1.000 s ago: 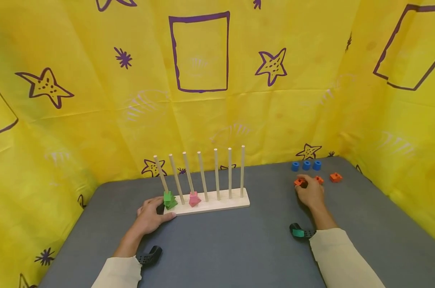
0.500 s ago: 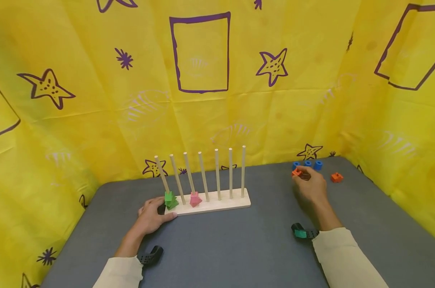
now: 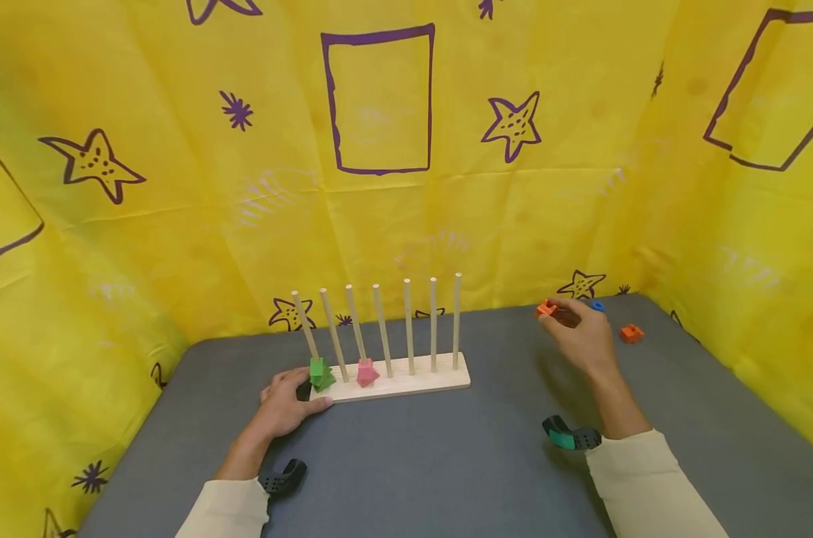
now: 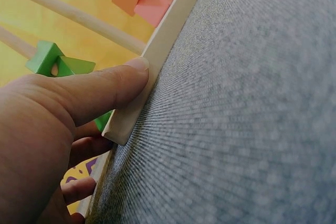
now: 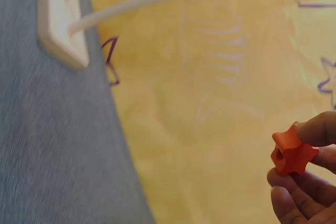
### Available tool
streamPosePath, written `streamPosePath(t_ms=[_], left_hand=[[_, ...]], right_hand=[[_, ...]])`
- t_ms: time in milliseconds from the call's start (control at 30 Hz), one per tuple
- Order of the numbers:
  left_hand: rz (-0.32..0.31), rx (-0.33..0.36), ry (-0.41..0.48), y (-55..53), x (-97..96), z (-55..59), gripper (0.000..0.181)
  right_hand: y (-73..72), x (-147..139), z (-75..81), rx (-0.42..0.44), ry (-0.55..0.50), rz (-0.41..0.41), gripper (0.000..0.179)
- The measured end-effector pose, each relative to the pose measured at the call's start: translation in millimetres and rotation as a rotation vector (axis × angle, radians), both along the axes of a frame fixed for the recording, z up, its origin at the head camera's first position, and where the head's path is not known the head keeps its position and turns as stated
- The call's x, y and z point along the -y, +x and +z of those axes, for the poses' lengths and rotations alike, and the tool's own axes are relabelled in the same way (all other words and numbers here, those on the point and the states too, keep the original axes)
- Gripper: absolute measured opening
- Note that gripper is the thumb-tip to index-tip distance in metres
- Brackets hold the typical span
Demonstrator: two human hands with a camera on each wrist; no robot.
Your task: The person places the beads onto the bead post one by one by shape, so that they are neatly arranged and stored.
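Note:
My left hand [image 3: 287, 403] grips the left end of a wooden peg board [image 3: 416, 382]. In the left wrist view the thumb [image 4: 118, 83] lies along its front edge, with the fingers behind. Green beads [image 3: 320, 373] sit low on the leftmost peg, close by that hand. A pink bead stack [image 3: 366, 372] is on the third peg. Over the right side of the table, my right hand [image 3: 584, 340] pinches an orange star-shaped bead [image 5: 295, 152] between thumb and fingertips; its hole shows in the right wrist view.
An orange bead [image 3: 631, 333] lies on the grey table [image 3: 440, 463] right of the right hand. One blue bead [image 3: 598, 305] shows behind that hand, which hides others. A yellow patterned cloth [image 3: 379, 217] closes off the back and sides.
My right hand has picked up an orange bead from the table, raised it and brought it slightly left. The left hand keeps its grip on the peg board.

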State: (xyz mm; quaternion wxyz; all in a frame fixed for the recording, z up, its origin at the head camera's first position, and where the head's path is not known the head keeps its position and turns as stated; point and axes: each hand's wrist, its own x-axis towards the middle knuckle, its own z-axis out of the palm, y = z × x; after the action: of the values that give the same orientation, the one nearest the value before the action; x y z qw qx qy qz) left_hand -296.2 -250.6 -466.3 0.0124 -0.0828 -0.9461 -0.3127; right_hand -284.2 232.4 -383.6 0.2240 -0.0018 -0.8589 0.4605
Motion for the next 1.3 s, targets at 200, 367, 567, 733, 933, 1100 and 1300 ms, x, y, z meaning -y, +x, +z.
streamPosePath(t_ms=[200,367,567,733,933,1100,1300], left_hand=[[-0.002,-0.007,0.013,0.4,-2.1,-2.5,0.073],[-0.005,-0.02,0.01,-2.0,-0.6,1.1,0.073],[-0.011,-0.018,0.007,-4.6,0.3,2.1,0.074],[-0.004,-0.004,-0.005,-3.8,-0.3,0.4,0.074],[-0.003,0.004,-0.005,-1.4,-1.5,1.5,0.074],[-0.006,0.001,-0.002,-1.0,-1.9,3.0,0.072],[-0.007,0.009,0.002,0.1,-2.2,4.0,0.074]], right_hand=[[9.9,12,20.4,-0.032,-0.071,0.08,0.045],[17.5,27,42.7,-0.052,-0.176,0.184,0.045],[22.6,50,70.9,-0.061,-0.245,0.302,0.042],[18.0,69,85.9,-0.101,-0.267,0.372,0.038],[10.7,92,97.6,-0.148,-0.278,0.45,0.036],[4.5,109,104.3,-0.177,-0.292,0.491,0.034],[-3.9,126,105.9,-0.2,-0.265,0.532,0.031]])
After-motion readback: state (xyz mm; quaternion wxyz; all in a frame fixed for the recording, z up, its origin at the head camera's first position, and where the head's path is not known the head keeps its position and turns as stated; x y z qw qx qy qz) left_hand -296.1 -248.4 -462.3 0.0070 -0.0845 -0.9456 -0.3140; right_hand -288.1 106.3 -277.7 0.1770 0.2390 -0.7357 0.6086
